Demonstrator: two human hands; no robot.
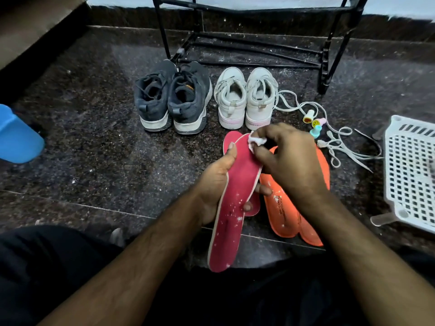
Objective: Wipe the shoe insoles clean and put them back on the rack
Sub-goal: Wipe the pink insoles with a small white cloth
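My left hand (217,182) grips a red insole (231,215) at its middle and holds it tilted above the floor, white specks on its heel half. My right hand (286,158) pinches a small white wipe (255,141) and presses it against the toe end of that insole. A second red insole (231,140) lies on the floor underneath, partly hidden. Two orange insoles (281,215) lie on the floor under my right wrist. The black metal shoe rack (326,64) stands at the back.
A dark pair of sneakers (173,100) and a white pair (246,100) stand in front of the rack. Loose white laces (339,142) and small coloured stampers (314,122) lie at right. A white plastic basket (410,175) sits far right, a blue object (17,137) far left.
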